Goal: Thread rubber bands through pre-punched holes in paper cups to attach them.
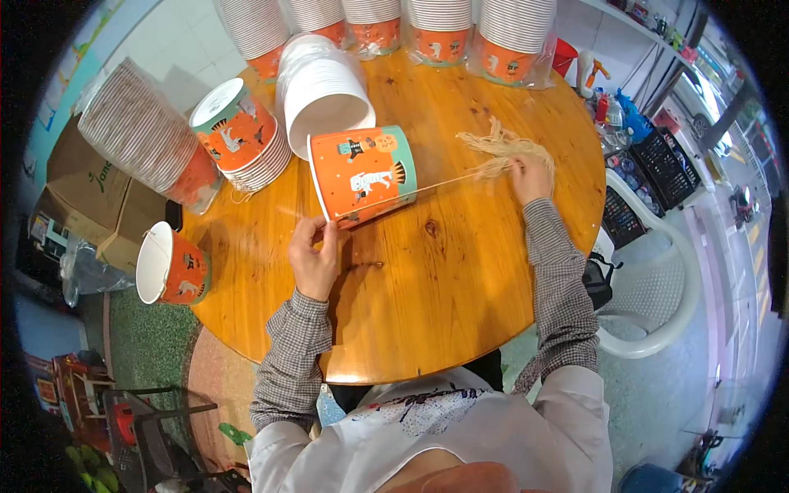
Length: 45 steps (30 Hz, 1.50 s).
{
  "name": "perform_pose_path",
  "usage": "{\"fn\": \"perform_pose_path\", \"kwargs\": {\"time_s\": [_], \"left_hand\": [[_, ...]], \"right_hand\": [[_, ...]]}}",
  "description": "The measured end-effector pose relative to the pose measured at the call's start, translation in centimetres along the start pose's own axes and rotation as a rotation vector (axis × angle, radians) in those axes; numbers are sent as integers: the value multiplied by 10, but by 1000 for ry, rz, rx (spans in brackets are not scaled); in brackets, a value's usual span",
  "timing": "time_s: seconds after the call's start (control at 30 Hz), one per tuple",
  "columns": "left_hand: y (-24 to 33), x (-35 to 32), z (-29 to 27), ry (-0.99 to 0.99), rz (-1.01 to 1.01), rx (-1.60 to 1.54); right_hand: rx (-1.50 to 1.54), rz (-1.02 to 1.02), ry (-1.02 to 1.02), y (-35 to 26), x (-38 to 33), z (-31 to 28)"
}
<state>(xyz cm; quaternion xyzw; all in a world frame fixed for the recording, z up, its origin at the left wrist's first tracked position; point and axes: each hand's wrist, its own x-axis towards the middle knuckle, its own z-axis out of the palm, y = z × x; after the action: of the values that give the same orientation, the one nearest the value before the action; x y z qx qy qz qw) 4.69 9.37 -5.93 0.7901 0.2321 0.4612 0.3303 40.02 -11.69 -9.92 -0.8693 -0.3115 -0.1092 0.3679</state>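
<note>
An orange paper bucket [362,177] with a green band lies on its side on the table, its white rim toward the left. My left hand [316,261] is closed in a pinch on one end of a thin beige string [448,181], beside the lower end of the rim. The string runs taut across the front of the bucket to the right. There my right hand [532,177] is closed on a loose bundle of the same beige strings [501,148], whose frayed ends spread over the table.
Nested white buckets [325,99] lie behind. Upside-down orange buckets [238,135] and a plastic-wrapped stack [144,127] stand left. A bucket with a string handle [174,263] sits at the left edge of the round wooden table [427,312]. More wrapped stacks [440,33] line the far edge.
</note>
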Motion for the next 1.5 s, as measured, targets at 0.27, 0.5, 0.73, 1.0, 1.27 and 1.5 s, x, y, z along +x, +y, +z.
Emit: {"fn": "perform_pose_path", "kwargs": {"time_s": [0.27,0.5,0.73,1.0,1.27,1.5], "left_hand": [[23,-7,1,-52,-24,5],[25,-14,9,-59,-28,-16],[38,-19,12,-60,60,-77],[57,-11,1,38,587,114],[82,20,2,-146,307,-65],[89,58,-8,-625,-54,-238]], "right_hand": [[-229,-181,221,-4,1,-18],[594,-394,-202,-158,-91,8],[432,-404,-232,-180,-115,40],[1033,7,-491,-200,-118,38],[1123,-93,-495,-224,-132,20],[1091,-59,-599,-229,-130,-24]]}}
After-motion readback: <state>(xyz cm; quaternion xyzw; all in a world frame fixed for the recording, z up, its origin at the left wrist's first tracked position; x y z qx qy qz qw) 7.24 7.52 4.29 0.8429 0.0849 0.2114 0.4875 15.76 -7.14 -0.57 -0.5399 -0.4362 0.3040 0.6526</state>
